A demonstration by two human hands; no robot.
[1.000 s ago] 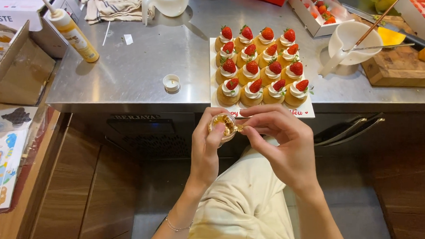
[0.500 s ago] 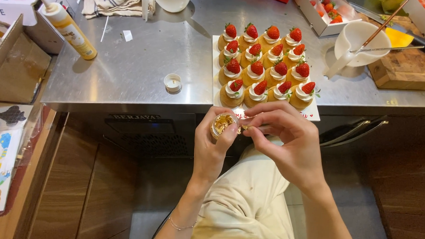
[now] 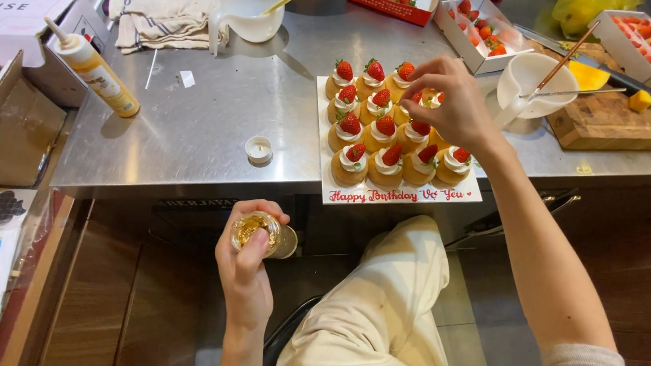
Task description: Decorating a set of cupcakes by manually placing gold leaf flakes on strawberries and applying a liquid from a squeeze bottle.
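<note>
Left hand (image 3: 247, 263) sits low, below the steel counter (image 3: 197, 128) edge, fingers wrapped around a small clear jar of gold flakes (image 3: 255, 229). The jar is tipped, its long axis near level and its mouth facing up toward the camera. Right hand (image 3: 451, 108) is stretched out over the white board (image 3: 325, 183), fingertips pinched together above the strawberry-topped pastries (image 3: 385, 134) in the back-right rows.

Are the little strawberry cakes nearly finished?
Mostly, it seems. Every cake on the white board has cream and a strawberry. The left hand holds a small jar of gold flakes; the right hand is pinched over a back cake. Which cakes lack gold is too small to tell.
</note>
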